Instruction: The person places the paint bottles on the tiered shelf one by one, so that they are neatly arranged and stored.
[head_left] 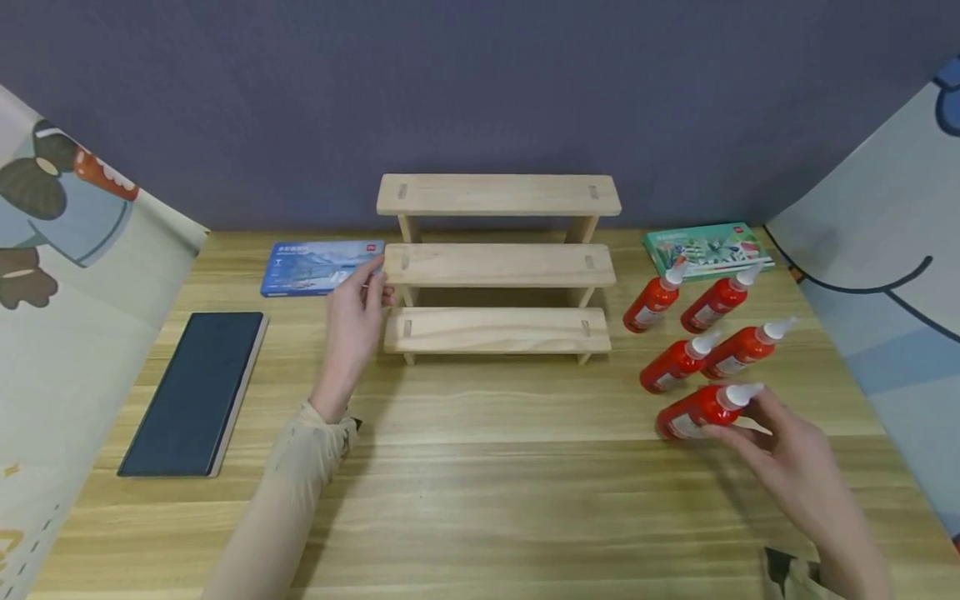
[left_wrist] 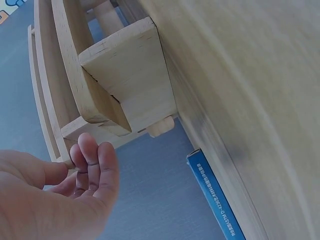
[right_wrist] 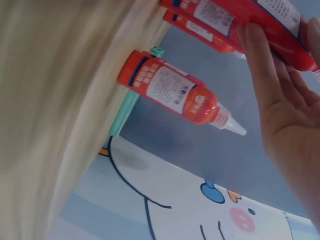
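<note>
My left hand (head_left: 356, 308) is at the left end of a three-step wooden display stand (head_left: 498, 265). Its thumb and forefinger pinch the end of the middle board, while the other fingers curve loosely beside it. In the left wrist view, that hand (left_wrist: 65, 195) partly hides the board's end. My right hand (head_left: 787, 454) grips a red squeeze bottle (head_left: 693, 414) with a white pointed nozzle, thumb on the near side and fingers behind. Several matching bottles, among them one red bottle (head_left: 670, 367), stand just beyond it. In the right wrist view, the held bottle (right_wrist: 280, 30) is cut off by the frame's top.
A blue flat box (head_left: 303, 267) lies left of the stand, and a dark-covered book (head_left: 195, 392) is nearer on that side. Behind the bottles lies a green box (head_left: 708, 242). A dark blue panel (head_left: 480, 92) rises behind the wooden table (head_left: 480, 500).
</note>
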